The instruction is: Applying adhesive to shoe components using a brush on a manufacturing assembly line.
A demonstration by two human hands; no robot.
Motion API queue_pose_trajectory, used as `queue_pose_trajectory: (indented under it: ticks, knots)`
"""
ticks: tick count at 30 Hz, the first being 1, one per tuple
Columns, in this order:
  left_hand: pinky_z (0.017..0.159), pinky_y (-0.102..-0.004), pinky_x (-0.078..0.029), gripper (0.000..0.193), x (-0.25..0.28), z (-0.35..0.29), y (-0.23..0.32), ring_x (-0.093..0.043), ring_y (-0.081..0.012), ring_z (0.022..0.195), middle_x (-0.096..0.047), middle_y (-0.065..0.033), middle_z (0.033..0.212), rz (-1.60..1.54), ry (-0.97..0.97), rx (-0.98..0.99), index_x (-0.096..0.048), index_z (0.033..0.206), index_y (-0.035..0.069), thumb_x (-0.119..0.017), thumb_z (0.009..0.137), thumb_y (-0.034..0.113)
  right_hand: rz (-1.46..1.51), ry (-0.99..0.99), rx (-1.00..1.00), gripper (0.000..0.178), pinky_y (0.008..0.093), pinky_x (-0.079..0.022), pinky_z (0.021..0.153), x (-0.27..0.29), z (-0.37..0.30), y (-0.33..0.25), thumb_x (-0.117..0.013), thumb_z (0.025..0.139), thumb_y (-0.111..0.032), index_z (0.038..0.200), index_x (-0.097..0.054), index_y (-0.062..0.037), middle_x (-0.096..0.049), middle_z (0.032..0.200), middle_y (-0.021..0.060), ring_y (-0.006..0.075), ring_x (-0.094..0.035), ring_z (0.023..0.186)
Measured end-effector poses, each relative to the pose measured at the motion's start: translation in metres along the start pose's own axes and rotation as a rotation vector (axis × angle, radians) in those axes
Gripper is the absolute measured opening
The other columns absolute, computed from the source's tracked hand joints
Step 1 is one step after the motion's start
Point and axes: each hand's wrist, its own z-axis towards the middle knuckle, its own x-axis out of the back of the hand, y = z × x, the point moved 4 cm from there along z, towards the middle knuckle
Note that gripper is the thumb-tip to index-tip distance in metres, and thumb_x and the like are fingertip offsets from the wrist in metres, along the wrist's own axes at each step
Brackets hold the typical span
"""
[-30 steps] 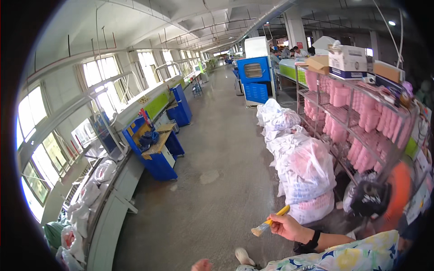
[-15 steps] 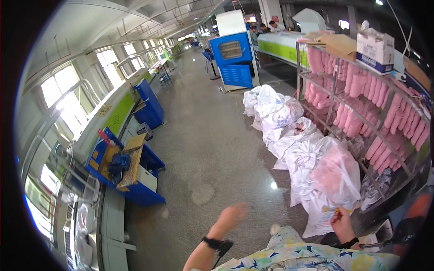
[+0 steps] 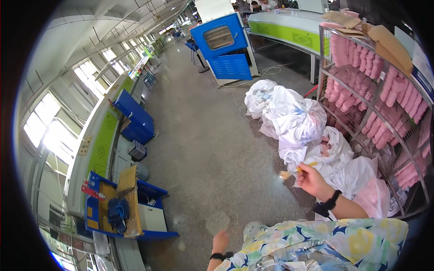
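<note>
My right hand (image 3: pixel 311 179) is raised at chest height, its fingers closed round the yellow handle of a small paintbrush (image 3: pixel 285 175). The pale bristles point left, over the grey floor. White plastic sacks (image 3: pixel 296 115), bulging and tied or gathered at the top, lie in a row behind and beside this hand. My left hand (image 3: pixel 220 242) hangs low at the lower edge, over the floor and away from any object; its fingers are blurred and partly hidden. Both wrists carry dark bands.
On the right stands a wire rack (image 3: pixel 368 106) stacked with pink boot-like pieces, cardboard on its top. A blue cabinet machine (image 3: pixel 226 45) stands ahead. At the left, a blue workbench (image 3: pixel 153 226) adjoins a long green-and-white machine (image 3: pixel 101 135). The grey floor (image 3: pixel 199 131) runs between them.
My right hand has risen and swung left with the paintbrush. The left hand has dropped lower. The sacks and rack appear nearer, so I have moved forward along the aisle.
</note>
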Motion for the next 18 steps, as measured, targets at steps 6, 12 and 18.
queue_pose_trajectory:
  ticks: [6,12,18]
  knots:
    - [0.075,-0.0450,-0.053,0.027,-0.029,0.215,-0.145,-0.068,-0.0334,0.087,-0.070,-0.0157,0.093,0.532,-0.129,-0.105,-0.071,0.090,0.009,-0.057,0.088,0.031,0.036,-0.112,-0.094,0.018,0.0268,-0.040,0.057,-0.128,0.218,-0.009,-0.061,0.095,-0.024,0.092,-0.064,-0.0058,-0.055,0.067,-0.0004,0.0109,-0.048,0.058]
    - [0.073,-0.0439,-0.053,0.025,0.077,0.513,-0.102,-0.068,-0.0318,0.089,-0.070,-0.0154,0.097,0.641,-0.202,-0.175,-0.071,0.092,0.010,-0.056,0.089,0.029,0.260,0.252,0.184,0.013,0.0236,-0.040,0.053,-0.092,0.377,-0.078,-0.064,0.089,-0.018,0.080,-0.059,-0.0115,-0.054,0.066,-0.0028,0.0085,-0.048,0.055]
    - [0.073,-0.0426,-0.052,0.026,0.217,0.810,-0.018,-0.067,-0.0294,0.083,-0.069,-0.0134,0.090,0.708,-0.180,-0.378,-0.068,0.095,0.006,-0.056,0.090,0.028,0.320,0.434,0.516,0.010,0.0182,-0.043,0.051,-0.146,0.477,-0.170,-0.059,0.093,-0.016,0.083,-0.058,-0.0157,-0.055,0.067,-0.0056,0.0028,-0.050,0.056]
